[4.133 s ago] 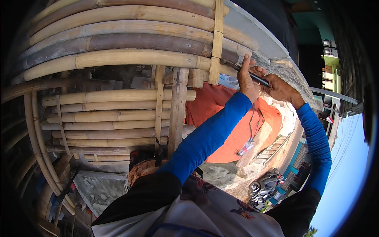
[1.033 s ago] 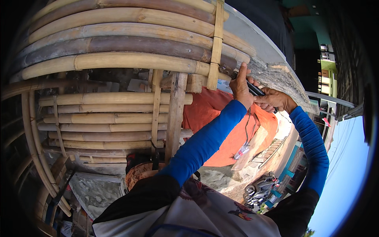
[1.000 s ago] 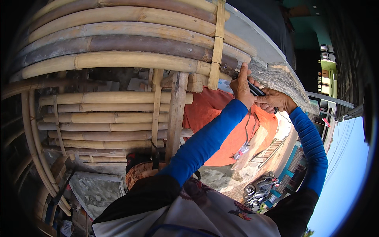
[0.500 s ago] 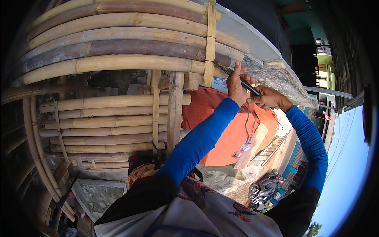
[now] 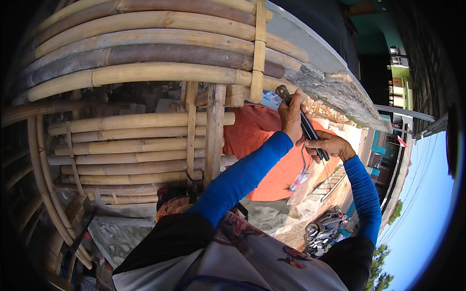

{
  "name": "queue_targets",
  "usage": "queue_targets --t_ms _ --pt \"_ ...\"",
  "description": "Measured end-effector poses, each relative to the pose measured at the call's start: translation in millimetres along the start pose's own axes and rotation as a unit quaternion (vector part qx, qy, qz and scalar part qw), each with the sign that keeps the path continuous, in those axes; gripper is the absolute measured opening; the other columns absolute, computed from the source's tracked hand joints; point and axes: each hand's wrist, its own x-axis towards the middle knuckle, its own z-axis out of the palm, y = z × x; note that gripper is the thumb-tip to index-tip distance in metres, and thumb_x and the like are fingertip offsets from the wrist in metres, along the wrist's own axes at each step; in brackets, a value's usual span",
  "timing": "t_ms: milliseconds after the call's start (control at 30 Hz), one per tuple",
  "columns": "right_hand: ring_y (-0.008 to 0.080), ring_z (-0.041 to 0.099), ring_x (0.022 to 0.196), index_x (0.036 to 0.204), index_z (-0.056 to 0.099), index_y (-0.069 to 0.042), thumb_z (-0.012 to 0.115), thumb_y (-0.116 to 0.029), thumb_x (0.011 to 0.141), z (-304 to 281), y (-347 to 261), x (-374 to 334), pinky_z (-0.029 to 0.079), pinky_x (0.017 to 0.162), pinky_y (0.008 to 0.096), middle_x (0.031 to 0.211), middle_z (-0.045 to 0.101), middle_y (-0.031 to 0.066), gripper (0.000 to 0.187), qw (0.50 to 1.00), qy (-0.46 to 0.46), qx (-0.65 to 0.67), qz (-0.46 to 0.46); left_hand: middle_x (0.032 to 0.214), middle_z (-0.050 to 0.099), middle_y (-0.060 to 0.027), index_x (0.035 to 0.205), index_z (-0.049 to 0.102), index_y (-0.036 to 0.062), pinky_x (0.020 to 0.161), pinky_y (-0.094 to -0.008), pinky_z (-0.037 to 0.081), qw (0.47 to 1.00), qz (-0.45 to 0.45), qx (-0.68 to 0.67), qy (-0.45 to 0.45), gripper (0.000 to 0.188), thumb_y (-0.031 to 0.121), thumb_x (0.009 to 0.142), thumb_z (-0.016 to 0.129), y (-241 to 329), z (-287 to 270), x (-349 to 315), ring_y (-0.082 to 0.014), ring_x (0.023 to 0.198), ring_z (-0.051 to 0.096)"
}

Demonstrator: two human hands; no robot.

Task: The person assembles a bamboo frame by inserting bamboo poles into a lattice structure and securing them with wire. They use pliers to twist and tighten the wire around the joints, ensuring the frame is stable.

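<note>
A pair of pincers [image 5: 308, 128] with a dark metal head and long black handles slants between my hands, clear of the bamboo. Close to its head, my left hand [image 5: 291, 116] is closed around it, the thumb along the top. My right hand [image 5: 335, 145] grips the handles near their lower ends, and the two handles lie close together. Beneath my hands hangs a thin dark wire [image 5: 306, 162]; its upper end is hidden by my fingers. Up and to the left of the pincers head, a flat upright bamboo strip [image 5: 258, 53] crosses the ends of several bamboo poles [image 5: 165, 70].
A rough concrete slab edge [image 5: 335, 77] runs along the upper right. Below lie an orange tarp [image 5: 262, 145], a wooden ladder [image 5: 327, 186] and a parked motorcycle [image 5: 325, 228]. A wooden post [image 5: 214, 136] and lower bamboo rails [image 5: 141, 145] stand at my left.
Both hands have come down and away from the bamboo pole ends with the pincers. The tool's head and both handles now show more fully.
</note>
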Motion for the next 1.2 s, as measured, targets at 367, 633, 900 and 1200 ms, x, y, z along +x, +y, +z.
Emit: queue_targets --t_ms 367,633,900,1200 --pt "0.0074 0.052 0.055 0.144 0.048 0.002 0.063 -0.030 0.104 169 158 23 0.042 0.044 0.0194 0.088 0.057 0.0056 0.053 0.746 -0.037 0.560 -0.358 0.067 0.053 0.0005 0.089 0.054 0.0120 0.049 -0.0301 0.052 0.992 -0.009 0.107 -0.065 0.042 0.045 0.091 0.079 22 -54 -66 -0.0135 0.054 0.058" --pt "0.0038 0.040 0.042 0.107 0.055 -0.004 0.070 -0.022 0.101 256 162 63 0.026 0.036 0.0196 0.067 0.061 0.0021 0.024 0.807 0.133 0.507 -0.271 0.070 0.060 -0.0033 0.095 0.054 0.0098 0.056 -0.0354 0.056 0.950 0.096 0.296 -0.013 0.035 0.038 0.096 0.075 85 -97 -114 -0.0171 0.059 0.061" --pt "-0.0002 0.038 0.052 0.123 0.068 0.001 0.071 -0.006 0.097 273 157 31 0.030 0.048 0.0219 0.063 0.053 -0.0068 0.026 0.844 0.174 0.242 -0.447 0.075 0.057 -0.0057 0.099 0.054 0.0065 0.057 -0.0353 0.055 0.940 0.084 0.328 -0.026 0.042 0.047 0.101 0.065 115 -120 -141 -0.0192 0.061 0.060" --pt "0.0011 0.040 0.061 0.103 0.066 0.003 0.066 -0.006 0.100 275 173 12 0.032 0.053 0.0228 0.069 0.053 -0.0063 0.009 0.842 0.227 0.207 -0.444 0.084 0.050 -0.0009 0.117 0.048 0.0077 0.061 -0.0287 0.048 0.860 0.273 0.397 -0.168 0.056 0.055 0.095 0.069 107 -110 -169 -0.0114 0.073 0.053"
